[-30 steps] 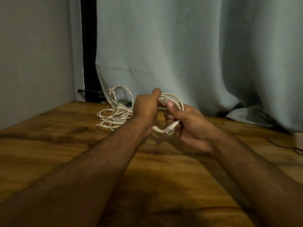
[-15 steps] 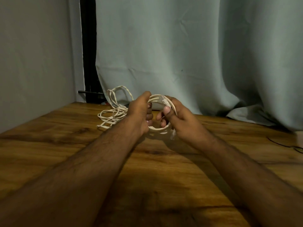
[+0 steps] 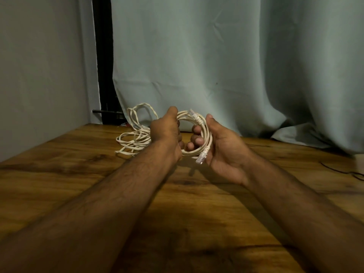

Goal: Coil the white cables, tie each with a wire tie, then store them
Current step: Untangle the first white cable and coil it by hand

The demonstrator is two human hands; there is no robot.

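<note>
Coiled white cable point(image 3: 204, 134) is held above the desk point(image 3: 59, 174) near its far edge, both hands curled around it: left hand point(image 3: 165, 133) grips the coil's left side, right hand point(image 3: 222, 146) cradles the right side, two clear plugs sticking out. Behind the left hand, loose white cables point(image 3: 136, 134) lie tangled on the desk before a grey curtain point(image 3: 216, 56)

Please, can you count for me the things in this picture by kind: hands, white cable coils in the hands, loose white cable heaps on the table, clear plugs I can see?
Hands: 2, left hand, right hand
Held coil: 1
Loose cable heap: 1
Clear plugs: 2, upper plug, lower plug
Total: 6
</note>
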